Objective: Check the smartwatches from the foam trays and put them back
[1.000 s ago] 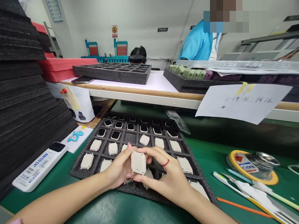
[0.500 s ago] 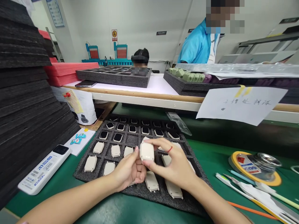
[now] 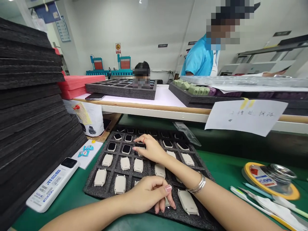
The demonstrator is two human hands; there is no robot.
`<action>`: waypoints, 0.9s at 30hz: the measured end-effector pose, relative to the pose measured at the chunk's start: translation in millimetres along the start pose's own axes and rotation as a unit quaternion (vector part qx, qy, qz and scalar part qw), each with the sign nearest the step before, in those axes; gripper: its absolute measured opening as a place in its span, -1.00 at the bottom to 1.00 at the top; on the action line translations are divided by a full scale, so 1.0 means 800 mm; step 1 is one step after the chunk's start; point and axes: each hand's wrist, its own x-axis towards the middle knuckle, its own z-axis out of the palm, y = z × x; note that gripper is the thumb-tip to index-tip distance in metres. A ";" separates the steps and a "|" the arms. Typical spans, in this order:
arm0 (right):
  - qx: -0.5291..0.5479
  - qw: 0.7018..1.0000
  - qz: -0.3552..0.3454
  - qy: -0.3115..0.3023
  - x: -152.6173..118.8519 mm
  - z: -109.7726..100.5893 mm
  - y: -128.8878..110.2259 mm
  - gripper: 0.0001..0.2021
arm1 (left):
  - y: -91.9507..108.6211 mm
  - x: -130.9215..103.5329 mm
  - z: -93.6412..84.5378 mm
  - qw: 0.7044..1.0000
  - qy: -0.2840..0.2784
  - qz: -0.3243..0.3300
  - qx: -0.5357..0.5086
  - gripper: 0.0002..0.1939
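Observation:
A black foam tray [image 3: 108, 193] holds rows of watch bodies, dark screens up at the back and pale backs up at the front. My right hand [image 3: 151, 148] reaches across its middle, thumb and index finger apart, beside a dark-screened watch [image 3: 141, 153] partly hidden by the fingers. Lower down, my left hand [image 3: 155, 194] hangs over the front row, fingers loosely bent with gaps between them. Under those fingers a pale watch body [image 3: 167, 202] partly shows in the tray. Another pale one [image 3: 189, 202] lies to the right, near my right forearm.
Black foam sheets [image 3: 36, 128] are stacked at left, beside a white box [image 3: 53, 184]. A tape roll [image 3: 267, 179] and tweezers [image 3: 257, 195] lie at right. A shelf [image 3: 149, 110] crosses behind the tray. Two people are beyond it.
My right hand has let go of the pale watch body and moved left and back. A dark-screened watch now shows in the formerly empty compartment. My left hand has turned over and moved forward-right.

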 end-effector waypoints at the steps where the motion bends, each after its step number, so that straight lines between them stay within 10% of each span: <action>1: -0.014 1.000 -0.012 -0.020 0.009 0.000 -0.007 -0.66 | 0.000 0.000 0.001 1.000 0.000 -0.005 0.001 -0.41; 9: -0.145 0.968 -0.054 -0.198 0.075 -0.003 -0.057 -0.68 | 0.003 0.000 0.004 1.000 -0.003 -0.015 0.014 -0.33; 21: -0.156 0.946 -0.139 -0.250 0.138 0.026 -0.109 -0.67 | -0.023 0.009 -0.001 0.999 -0.009 -0.017 0.039 -0.24; 27: -0.160 0.950 -0.137 -0.230 0.171 -0.001 -0.095 -0.65 | -0.032 0.012 -0.005 0.999 -0.004 -0.035 0.039 -0.36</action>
